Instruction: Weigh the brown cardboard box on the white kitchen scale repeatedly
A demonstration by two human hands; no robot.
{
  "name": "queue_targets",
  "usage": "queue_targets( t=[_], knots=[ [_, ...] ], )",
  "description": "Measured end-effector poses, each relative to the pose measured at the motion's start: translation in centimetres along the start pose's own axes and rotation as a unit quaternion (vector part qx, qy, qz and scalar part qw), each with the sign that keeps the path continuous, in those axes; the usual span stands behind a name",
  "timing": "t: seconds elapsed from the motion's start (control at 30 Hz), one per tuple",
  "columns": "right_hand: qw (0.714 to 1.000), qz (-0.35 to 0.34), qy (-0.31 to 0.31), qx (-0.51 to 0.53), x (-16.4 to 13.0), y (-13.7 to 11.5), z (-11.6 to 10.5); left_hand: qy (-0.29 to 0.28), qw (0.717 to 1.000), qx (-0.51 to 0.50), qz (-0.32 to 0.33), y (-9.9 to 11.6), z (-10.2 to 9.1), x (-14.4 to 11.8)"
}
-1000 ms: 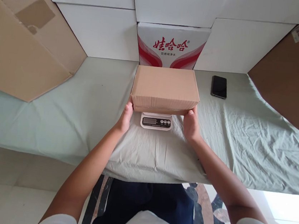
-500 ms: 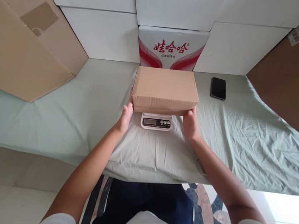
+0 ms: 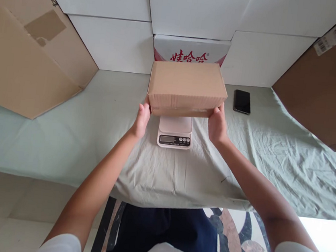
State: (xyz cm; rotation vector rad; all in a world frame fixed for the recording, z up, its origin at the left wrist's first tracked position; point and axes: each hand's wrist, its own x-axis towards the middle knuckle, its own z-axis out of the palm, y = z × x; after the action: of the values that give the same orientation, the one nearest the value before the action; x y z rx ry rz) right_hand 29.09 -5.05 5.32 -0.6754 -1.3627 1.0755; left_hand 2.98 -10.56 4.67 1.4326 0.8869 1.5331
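A closed brown cardboard box [image 3: 187, 87] is held in the air above a small white digital scale [image 3: 175, 131]. My left hand [image 3: 142, 120] grips the box's lower left end and my right hand [image 3: 217, 126] grips its lower right end. The scale's white platform shows below the box, with its display and three buttons facing me. The scale rests on a pale green cloth [image 3: 78, 140] that covers the table.
A white carton with red print [image 3: 191, 51] stands behind the box against white blocks. A black phone [image 3: 242, 101] lies on the cloth to the right. Large cardboard boxes lean at the far left [image 3: 28, 49] and far right [image 3: 327, 87].
Both hands have lifted the box up off the scale. The scale's platform, hidden before, now shows under the box.
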Motion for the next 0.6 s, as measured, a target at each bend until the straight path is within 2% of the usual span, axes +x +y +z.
queue_targets(
  t=[0.13, 0.27, 0.4, 0.6],
  knots=[
    [0.999, -0.036, -0.008, -0.01, 4.3, 1.7, 0.6, 0.062, 0.998, 0.028, -0.016, -2.0, -1.0, 4.8],
    [1.0, -0.024, -0.001, 0.009, 7.1, 5.6, 1.2, 0.094, 0.994, 0.008, -0.062, -4.9, -1.6, 8.4],
    [0.999, 0.007, 0.022, 0.029, 7.7, 8.7, 1.3, 0.116, 0.989, -0.004, -0.086, -7.4, -1.5, 9.4],
    [0.999, 0.019, 0.028, 0.009, 7.1, 9.8, 0.9, 0.109, 0.991, -0.006, -0.082, -9.2, -1.8, 9.3]
  ],
)
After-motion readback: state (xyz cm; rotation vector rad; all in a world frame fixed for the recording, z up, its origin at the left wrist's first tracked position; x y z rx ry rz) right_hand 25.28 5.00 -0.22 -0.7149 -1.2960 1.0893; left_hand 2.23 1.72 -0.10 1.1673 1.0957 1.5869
